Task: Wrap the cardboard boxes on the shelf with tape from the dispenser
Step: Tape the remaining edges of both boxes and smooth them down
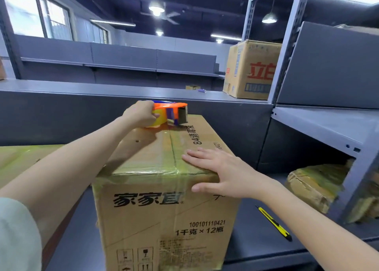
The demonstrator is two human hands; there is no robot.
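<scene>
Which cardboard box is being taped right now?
The middle brown cardboard box with black characters, the only one touched: the left hand holds the orange tape dispenser on its top, the right hand lies flat on it.

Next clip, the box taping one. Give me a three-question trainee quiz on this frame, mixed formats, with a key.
1. True or false: the right hand rests with straight fingers on top of the cardboard box.
2. Multiple choice: the left hand grips A) a marker, B) the orange tape dispenser, C) nothing.
3. Short answer: where does the yellow utility knife lie?
Key: 1 true; 2 B; 3 on the shelf, to the right of the box, with neither hand touching it.
</scene>
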